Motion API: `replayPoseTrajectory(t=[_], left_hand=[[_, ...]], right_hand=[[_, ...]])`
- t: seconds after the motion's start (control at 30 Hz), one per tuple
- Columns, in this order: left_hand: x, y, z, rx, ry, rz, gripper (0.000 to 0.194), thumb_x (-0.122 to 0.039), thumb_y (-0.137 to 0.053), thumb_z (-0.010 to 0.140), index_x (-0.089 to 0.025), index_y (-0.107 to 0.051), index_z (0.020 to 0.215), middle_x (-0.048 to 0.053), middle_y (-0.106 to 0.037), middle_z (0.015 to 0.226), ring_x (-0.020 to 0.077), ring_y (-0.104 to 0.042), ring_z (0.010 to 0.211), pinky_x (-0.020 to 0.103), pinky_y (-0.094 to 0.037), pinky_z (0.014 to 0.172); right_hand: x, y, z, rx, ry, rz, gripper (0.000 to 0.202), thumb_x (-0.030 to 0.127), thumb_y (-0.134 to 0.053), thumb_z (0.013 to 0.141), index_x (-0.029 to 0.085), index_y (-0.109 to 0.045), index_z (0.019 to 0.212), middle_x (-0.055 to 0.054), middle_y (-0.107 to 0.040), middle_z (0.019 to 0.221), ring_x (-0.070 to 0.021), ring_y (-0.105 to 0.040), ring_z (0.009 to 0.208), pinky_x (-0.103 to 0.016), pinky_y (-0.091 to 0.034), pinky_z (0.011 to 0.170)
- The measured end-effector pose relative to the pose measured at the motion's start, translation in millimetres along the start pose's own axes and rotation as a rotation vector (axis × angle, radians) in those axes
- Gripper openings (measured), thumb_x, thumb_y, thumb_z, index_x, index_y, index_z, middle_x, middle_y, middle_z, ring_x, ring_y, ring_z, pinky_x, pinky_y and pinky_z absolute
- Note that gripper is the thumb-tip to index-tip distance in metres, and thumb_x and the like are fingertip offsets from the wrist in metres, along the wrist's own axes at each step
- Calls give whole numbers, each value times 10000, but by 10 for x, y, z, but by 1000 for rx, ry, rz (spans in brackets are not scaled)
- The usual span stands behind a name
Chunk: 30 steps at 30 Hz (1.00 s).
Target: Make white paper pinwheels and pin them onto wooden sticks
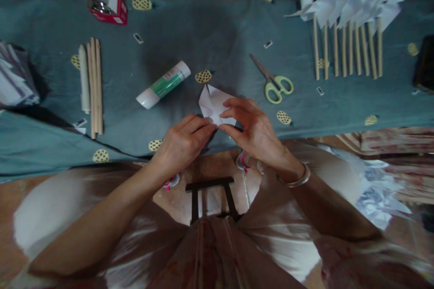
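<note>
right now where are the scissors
In the head view, the scissors lie right of centre on the cloth, beyond and to the right of the right hand, left of the pinwheels.

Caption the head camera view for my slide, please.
Left hand and right hand on folded paper, between a tube and scissors, pinwheels at upper right.
</note>
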<state>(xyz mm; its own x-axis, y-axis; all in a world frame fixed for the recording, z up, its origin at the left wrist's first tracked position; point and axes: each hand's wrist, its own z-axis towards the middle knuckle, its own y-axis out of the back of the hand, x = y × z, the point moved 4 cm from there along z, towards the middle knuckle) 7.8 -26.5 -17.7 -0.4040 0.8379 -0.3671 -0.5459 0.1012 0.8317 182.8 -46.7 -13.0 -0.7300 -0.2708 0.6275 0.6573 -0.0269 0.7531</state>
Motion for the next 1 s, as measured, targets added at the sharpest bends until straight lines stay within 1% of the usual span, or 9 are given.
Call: replayPoseTrajectory(t=[0.2, 0.4, 0.77, 1.0], left_hand=[[15, -12, 0, -8, 18, -30, 185, -173, -546, 971, -142, -691, 1080, 75, -719, 955, 189, -661, 860, 311, -561, 735], [16, -14, 0, -14, 14, -13, 184, -186, -543, 975, -140, -693, 1072, 72, -722, 956, 185, -664, 859, 301, -565, 737], [25, -17, 19, 24, 48, -25, 206, -204, -519, 987, -149, -700, 1067, 75, -724, 942, 184, -662, 850, 302, -557, 729], [14, -4, 29, 23, 29, -22, 197, -194, -533, 979, -137, -707, 1052, 79, -726, 936, 188, -663, 846, 302, -551, 734]], right_hand=[[-7, -7, 0, 9, -16, 16, 153, 341, -640, 910, 308, -708, 1044, -34, -661, 1233, -256, -605, 1162, -457, -486, 1024], [-5, -25, 1, 9, -2, -1, 165, 329, -645, 909, 274, -711, 1050, -54, -652, 1250, -250, -593, 1186, -425, -469, 1043], [-3, -40, 4, 53, 19, -21, 228, 354, -577, 941, 330, -685, 1141, -34, -624, 1294, -258, -577, 1209, -456, -464, 1054], [7, -64, 9, 80, 28, -22, 252, 330, -532, 952, 343, -676, 1158, -31, -590, 1327, -268, -552, 1235, -471, -439, 1087]])
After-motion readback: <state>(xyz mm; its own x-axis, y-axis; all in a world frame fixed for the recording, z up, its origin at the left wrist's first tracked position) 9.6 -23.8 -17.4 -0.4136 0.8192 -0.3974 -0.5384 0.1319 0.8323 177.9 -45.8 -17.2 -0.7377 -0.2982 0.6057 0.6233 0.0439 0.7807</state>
